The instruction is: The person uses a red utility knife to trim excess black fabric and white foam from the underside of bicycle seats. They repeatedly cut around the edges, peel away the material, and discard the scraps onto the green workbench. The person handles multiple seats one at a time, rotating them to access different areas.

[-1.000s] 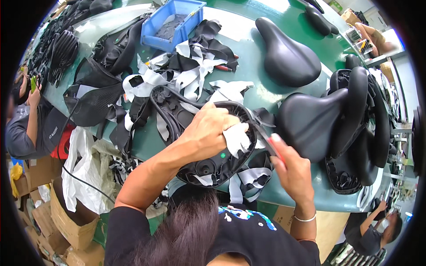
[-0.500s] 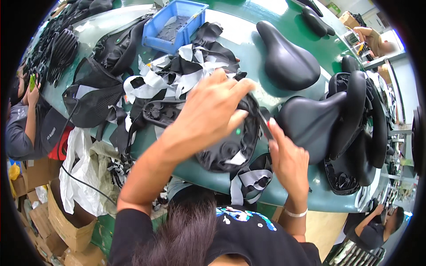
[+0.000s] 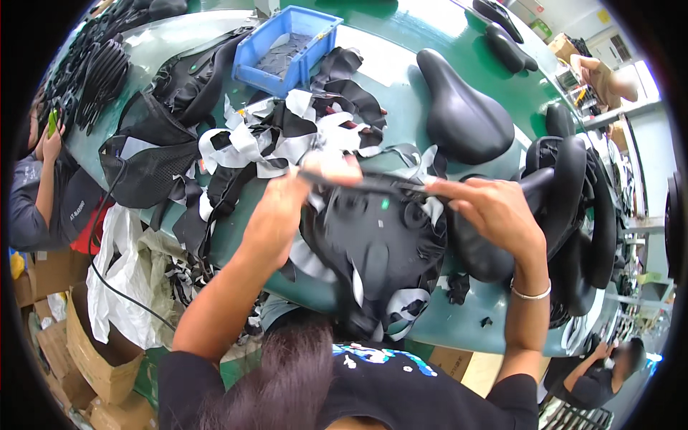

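A black bike seat (image 3: 373, 251) is held upside down over the green table (image 3: 401, 107). Its cover edge is pinched by the left hand (image 3: 287, 208) and the right hand (image 3: 494, 211). A firm, even pull looks needed next.

Your two bare forearms rise from the lower edge and angle toward each other. Your left hand (image 3: 283, 208) is curled, its fingers pinched closed. Your right hand (image 3: 494, 211) mirrors it, fingers pinched, wrist bent.
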`<action>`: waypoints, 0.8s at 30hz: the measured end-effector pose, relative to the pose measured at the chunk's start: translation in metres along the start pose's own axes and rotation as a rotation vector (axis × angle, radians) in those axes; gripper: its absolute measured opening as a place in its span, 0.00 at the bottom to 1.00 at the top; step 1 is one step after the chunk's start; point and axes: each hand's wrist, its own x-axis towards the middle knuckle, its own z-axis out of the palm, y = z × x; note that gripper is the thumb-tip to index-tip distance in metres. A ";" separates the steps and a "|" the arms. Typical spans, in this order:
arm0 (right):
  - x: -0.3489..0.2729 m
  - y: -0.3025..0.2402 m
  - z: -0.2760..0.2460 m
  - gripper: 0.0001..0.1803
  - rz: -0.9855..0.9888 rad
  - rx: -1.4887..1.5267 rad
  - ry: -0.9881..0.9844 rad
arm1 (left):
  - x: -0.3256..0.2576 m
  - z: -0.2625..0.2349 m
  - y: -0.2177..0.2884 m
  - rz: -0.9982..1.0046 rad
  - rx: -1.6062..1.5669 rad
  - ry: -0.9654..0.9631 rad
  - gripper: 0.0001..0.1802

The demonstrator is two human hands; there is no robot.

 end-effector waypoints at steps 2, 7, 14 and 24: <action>0.010 -0.002 0.006 0.25 -0.156 -0.024 -0.001 | -0.021 0.003 0.013 0.131 0.083 -0.030 0.26; -0.027 -0.019 0.002 0.28 0.054 -0.075 -0.093 | -0.013 -0.051 0.063 0.499 -0.282 -0.035 0.30; -0.074 -0.053 0.010 0.29 0.250 -0.042 -0.040 | 0.027 -0.078 0.072 0.119 0.010 -0.125 0.25; -0.061 -0.023 0.008 0.27 0.234 0.304 -0.066 | -0.060 -0.017 0.005 -0.871 0.479 -0.472 0.33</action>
